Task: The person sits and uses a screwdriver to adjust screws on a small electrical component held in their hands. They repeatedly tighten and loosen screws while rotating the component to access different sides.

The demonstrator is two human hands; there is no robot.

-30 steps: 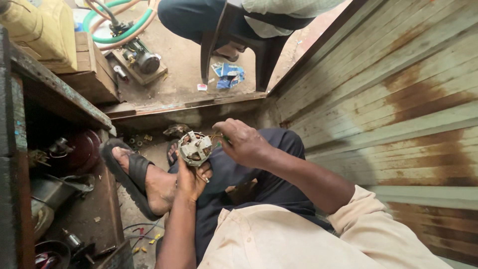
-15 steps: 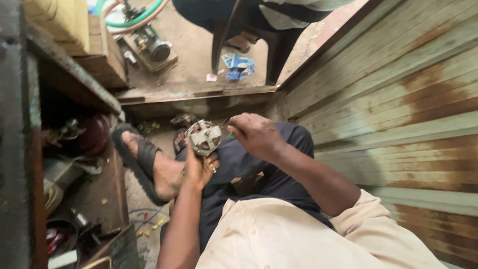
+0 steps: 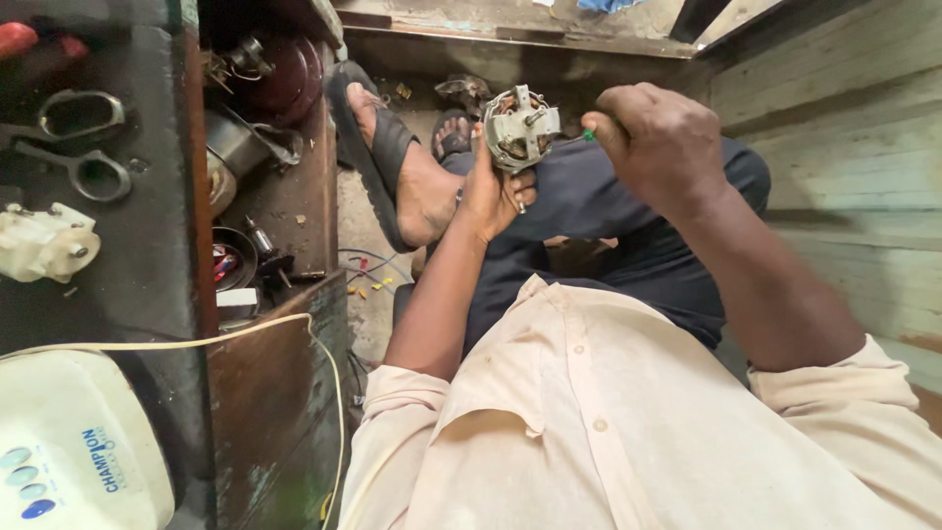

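- Motor part [image 3: 520, 128], small, grey metal with copper windings, sits held up above the lap, near the sandalled foot [image 3: 392, 162].
- Left hand [image 3: 491, 191] cups it from below, fingers clasped round.
- Right hand [image 3: 655, 142] clenched on green-handled tool [image 3: 587, 135], tip at the part.
- Scissors [image 3: 74, 147] lie on dark bench [image 3: 147, 255], left.

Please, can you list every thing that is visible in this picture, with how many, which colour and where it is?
small motor: one, grey metal with copper windings, held up over the lap
screwdriver: one, green handle tip showing, in the right fist
scissors: one pair, dark metal, on the black bench at left
white appliance: one, cream, bottom left, with a cream cord
white plastic part: one, on the bench
sandal: one, black, on the raised foot
left hand: holds the motor from below
right hand: closed on the screwdriver
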